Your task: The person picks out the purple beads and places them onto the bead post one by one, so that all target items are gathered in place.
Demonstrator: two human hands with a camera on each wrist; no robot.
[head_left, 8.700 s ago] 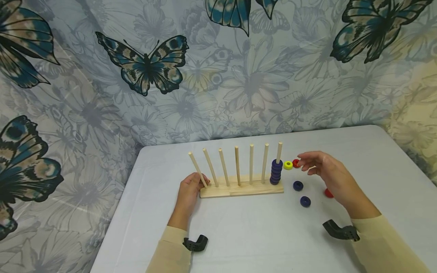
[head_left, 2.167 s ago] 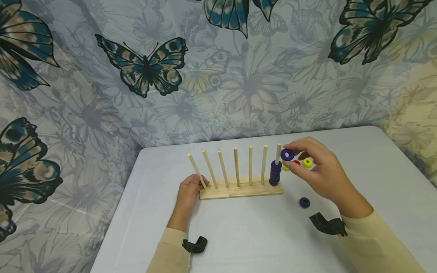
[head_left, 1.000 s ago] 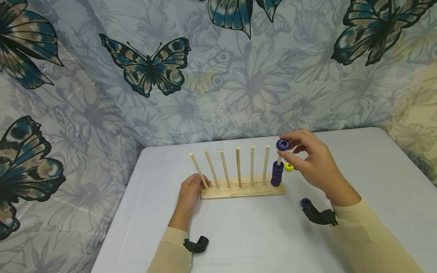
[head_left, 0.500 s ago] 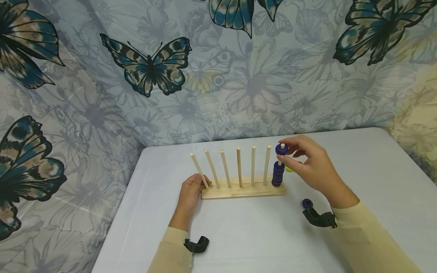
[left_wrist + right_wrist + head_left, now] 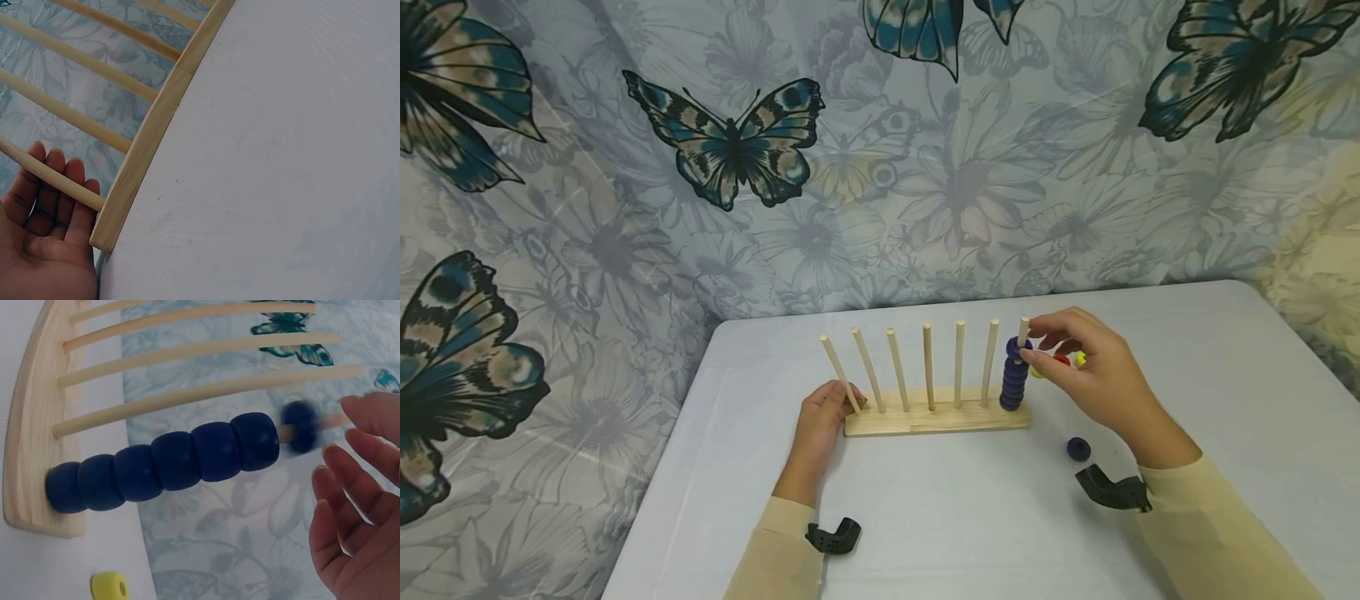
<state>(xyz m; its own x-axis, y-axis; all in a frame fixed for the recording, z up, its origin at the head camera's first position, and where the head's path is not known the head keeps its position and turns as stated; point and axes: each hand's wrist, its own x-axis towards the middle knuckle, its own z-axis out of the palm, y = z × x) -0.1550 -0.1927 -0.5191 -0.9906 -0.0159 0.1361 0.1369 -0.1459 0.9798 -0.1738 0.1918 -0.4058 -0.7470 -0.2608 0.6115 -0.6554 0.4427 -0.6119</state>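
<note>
A wooden peg stand with a row of upright pegs rests on the table. Its rightmost peg carries a stack of dark blue beads. Just above them, a further dark blue bead is round the same peg, blurred in the right wrist view. My right hand is beside the upper peg, its fingertips parted and off that bead. At the stand's left end is my left hand; its fingers extend behind the leftmost peg, fairly straight, and the thumb is hidden in the left wrist view.
One loose dark blue bead lies right of the stand, near the black wrist mount. Behind my right hand are a red bead and yellow beads, partly hidden. A butterfly-patterned curtain rises behind the table.
My right hand brought a dark blue bead from the table onto the rightmost peg, then let go. The bead has moved down the peg. My left hand has stayed at the stand.
</note>
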